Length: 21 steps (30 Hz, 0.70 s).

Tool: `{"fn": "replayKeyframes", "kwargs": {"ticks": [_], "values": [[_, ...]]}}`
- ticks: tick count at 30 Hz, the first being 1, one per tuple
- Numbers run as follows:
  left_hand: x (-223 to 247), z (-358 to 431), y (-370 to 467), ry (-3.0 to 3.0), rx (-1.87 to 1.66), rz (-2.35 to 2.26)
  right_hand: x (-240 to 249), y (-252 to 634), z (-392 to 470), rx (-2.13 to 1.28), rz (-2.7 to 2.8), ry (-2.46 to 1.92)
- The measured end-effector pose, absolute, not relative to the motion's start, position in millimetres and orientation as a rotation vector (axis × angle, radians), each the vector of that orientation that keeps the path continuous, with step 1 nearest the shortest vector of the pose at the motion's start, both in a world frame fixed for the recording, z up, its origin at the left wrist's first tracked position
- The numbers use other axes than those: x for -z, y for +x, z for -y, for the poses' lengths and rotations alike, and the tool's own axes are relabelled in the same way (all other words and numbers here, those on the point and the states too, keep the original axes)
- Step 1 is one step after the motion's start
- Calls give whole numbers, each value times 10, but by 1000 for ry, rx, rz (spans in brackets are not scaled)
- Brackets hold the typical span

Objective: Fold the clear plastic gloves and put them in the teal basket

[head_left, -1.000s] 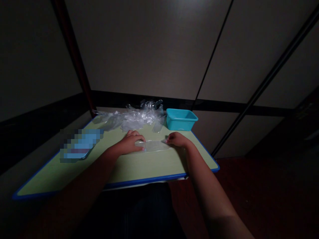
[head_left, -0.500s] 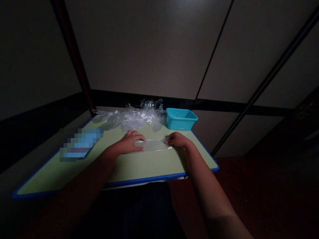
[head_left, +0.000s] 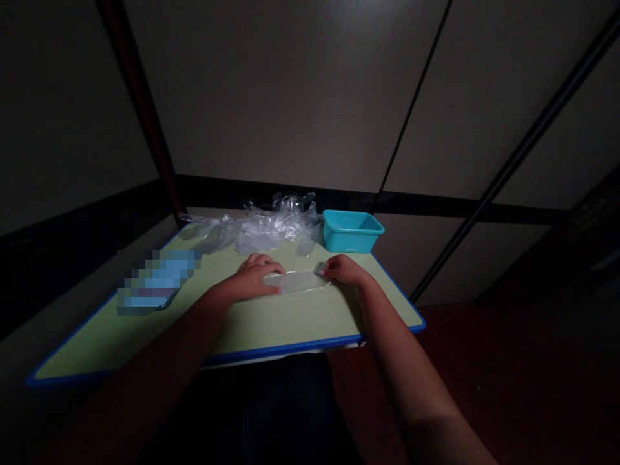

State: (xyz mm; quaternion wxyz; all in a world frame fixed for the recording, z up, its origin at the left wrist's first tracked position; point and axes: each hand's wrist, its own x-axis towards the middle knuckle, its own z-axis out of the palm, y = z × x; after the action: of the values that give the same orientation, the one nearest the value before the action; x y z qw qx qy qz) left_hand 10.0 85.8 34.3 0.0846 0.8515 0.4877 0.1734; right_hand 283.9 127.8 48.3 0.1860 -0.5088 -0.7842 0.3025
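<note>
Right end of plastic strip shifts slightly; both hands stay on it

Small change only. Against half a second ago, the right-hand end of the clear plastic strip (head_left: 303, 281) sits a touch farther from the person, so the strip slants up to the right. The right hand (head_left: 343, 269) goes with it, fingertips closed in a pinch on that end. The left hand (head_left: 249, 281) barely moves: thumb and fingers parted, resting at the strip's left end (firm grip or just steadying, can't tell). The strip lies between the hands, low over the table (head_left: 290, 323). Reads as a minor adjustment: same handling, strip not let go.

Everything else is unchanged. The crumpled clear plastic pile (head_left: 266, 229) lies beyond the hands, with the turquoise tub (head_left: 352, 242) just beside it on the right. The light-blue item (head_left: 162, 278) at far left is pixelated, identity unclear.
</note>
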Motion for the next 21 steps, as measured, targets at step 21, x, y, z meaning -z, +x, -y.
{"fn": "replayKeyframes", "kwargs": {"ticks": [21], "values": [[-433, -819, 215, 2678, -747, -1053, -490, 2854, -1312, -389, 2233, -1783]]}}
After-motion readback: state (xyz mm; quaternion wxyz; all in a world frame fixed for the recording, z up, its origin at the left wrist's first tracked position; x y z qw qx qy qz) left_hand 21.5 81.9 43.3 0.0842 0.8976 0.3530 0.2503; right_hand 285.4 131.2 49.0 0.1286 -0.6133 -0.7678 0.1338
